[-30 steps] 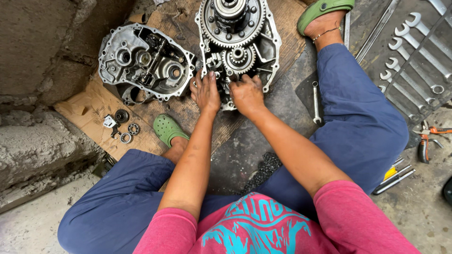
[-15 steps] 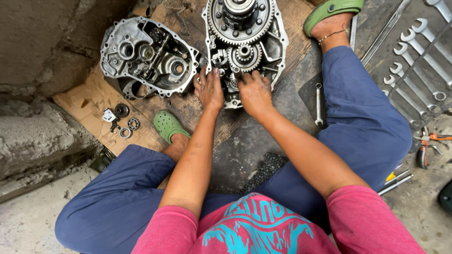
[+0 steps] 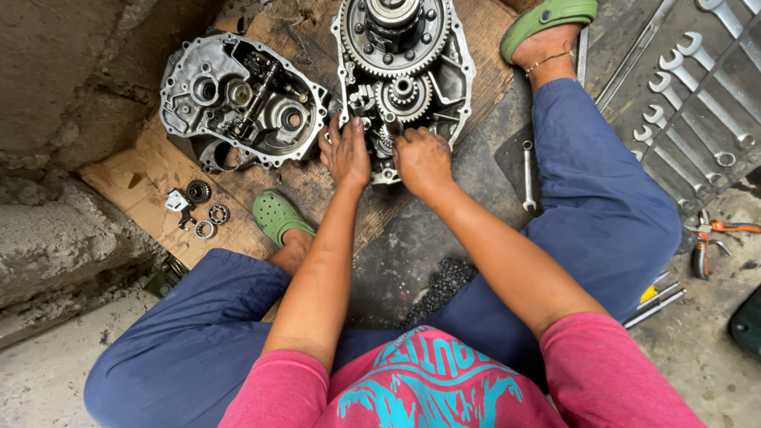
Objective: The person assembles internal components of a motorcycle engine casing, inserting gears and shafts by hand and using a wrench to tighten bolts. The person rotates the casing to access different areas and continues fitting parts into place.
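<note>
Working at the near end of the open gearbox half (image 3: 404, 79), both hands press in among the small gears and shafts. The gearbox half lies flat on a wooden board (image 3: 301, 182) on the ground between the person's spread legs, its big ring gear (image 3: 396, 36) at the far end and a smaller gear (image 3: 404, 97) just below it. The left hand (image 3: 346, 154) lies palm down with its fingers spread onto the parts at the lower left of the casing; the right hand (image 3: 422, 158) sits just beside it, fingers curled down into the casing. Whether either hand grips a loose part I cannot tell, since the fingertips are hidden among the metal.

Done well, this kind of work likely wants even pressure from both hands, with the parts kept square to their bores and not forced.

Left of it, almost touching, lies the other casing half (image 3: 238, 99), open side up. Nearer the left foot's green clog (image 3: 277, 215), a few bearings and small parts (image 3: 198, 210) rest on the board. A single spanner (image 3: 527, 174) lies by the right knee, a row of spanners (image 3: 697, 87) farther right, and pliers (image 3: 705, 246) near them.
</note>
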A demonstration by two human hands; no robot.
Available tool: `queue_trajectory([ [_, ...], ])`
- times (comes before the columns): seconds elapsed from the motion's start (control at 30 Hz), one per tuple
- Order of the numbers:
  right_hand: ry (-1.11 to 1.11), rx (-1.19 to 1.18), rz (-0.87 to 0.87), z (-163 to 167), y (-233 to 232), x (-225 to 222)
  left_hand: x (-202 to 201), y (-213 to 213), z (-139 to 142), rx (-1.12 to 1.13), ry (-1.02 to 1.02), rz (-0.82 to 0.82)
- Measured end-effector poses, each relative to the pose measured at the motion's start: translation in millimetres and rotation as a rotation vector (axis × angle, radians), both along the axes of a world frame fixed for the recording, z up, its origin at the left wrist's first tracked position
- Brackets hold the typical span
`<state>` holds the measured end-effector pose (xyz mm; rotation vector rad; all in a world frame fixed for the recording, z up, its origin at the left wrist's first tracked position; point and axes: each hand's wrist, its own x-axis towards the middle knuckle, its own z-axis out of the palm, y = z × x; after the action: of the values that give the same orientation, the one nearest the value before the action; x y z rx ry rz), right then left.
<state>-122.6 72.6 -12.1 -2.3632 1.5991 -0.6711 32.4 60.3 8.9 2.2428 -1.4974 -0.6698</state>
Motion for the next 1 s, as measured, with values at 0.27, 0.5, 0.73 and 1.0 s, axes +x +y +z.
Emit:
queue_trajectory([
  [0.27, 0.071, -0.089, 0.029, 97, 6, -143, -21, 11, -6, -0.187, -0.22, -0.004],
  [0.5, -0.069, -0.206, -0.696, 131, 108, -395, -36, 11, -28, -0.079, -0.414, 0.013],
  [0.73, -0.403, 0.055, -1.326, -10, 327, -488, -50, 30, -53, -0.184, -0.424, -0.096],
  [1.0, -0.477, 0.605, -1.471, -82, 380, -464, -37, 26, -77, -0.23, -0.498, -0.104],
])
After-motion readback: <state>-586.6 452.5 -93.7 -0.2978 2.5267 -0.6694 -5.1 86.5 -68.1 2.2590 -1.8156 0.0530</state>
